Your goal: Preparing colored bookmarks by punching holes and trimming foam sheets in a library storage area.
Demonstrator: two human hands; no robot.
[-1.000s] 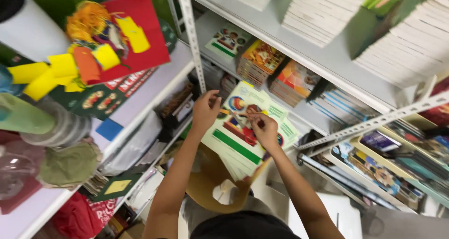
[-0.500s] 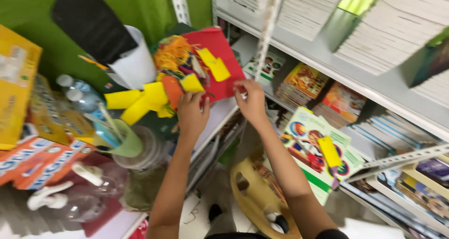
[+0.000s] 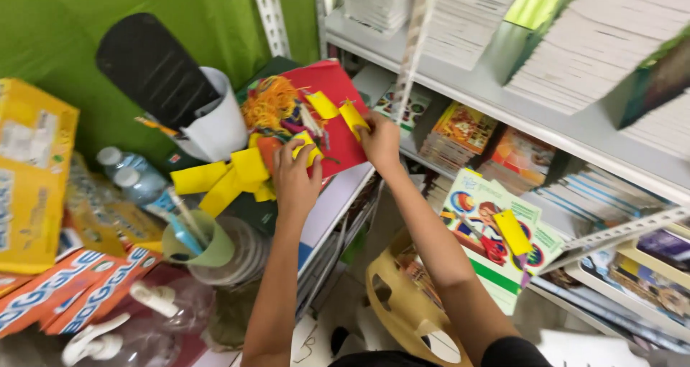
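A: Head view, quick. Your left hand was flat on the paper craft half a second ago; now its fingers pinch a yellow piece.

B: Right hand?

A: It moved up off the red card's edge; its fingers now grip the yellow strip on that card.

B: Where's the craft?

A: On the left shelf, beside the white roll. The booklet you handled a second ago lies low right, untouched. So you've switched to the craft.
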